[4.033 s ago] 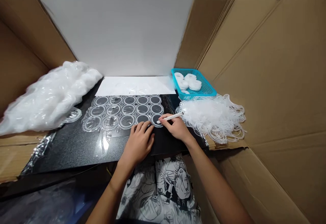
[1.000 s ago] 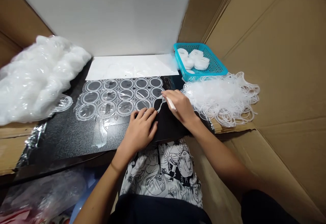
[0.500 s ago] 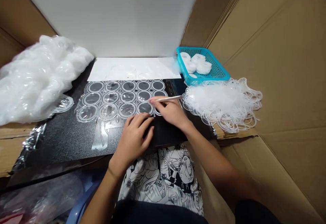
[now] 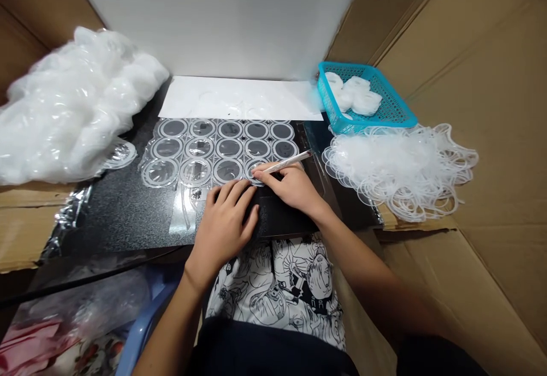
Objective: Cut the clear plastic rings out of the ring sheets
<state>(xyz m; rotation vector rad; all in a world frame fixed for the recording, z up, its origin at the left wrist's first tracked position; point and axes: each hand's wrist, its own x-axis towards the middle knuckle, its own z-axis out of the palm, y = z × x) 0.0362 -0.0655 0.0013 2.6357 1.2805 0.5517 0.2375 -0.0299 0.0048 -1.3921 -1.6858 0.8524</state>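
A clear plastic sheet with rows of white-rimmed rings [image 4: 228, 148] lies on the dark speckled tabletop. My right hand [image 4: 294, 188] pinches a slim white pen-like tool [image 4: 287, 163]. Its lower end sits at a ring in the row nearest me, toward the right; the fingers hide the exact tip. My left hand [image 4: 226, 219] rests palm down with fingers spread, fingertips at the sheet's near edge. A clear strip [image 4: 183, 211] hangs from that edge, left of my left hand.
A large plastic bag of white round pieces [image 4: 81, 97] sits at left. White paper [image 4: 239, 98] lies behind the sheet. At right stand a blue basket [image 4: 395, 99] with several white stacks and a pile of translucent rings [image 4: 401, 171]. Cardboard walls [image 4: 482, 80] rise at right.
The view has shifted, so the table things sit higher and further right. On the sheet, my right hand and the tool have moved to a ring in the nearest row; my left hand stays flat.
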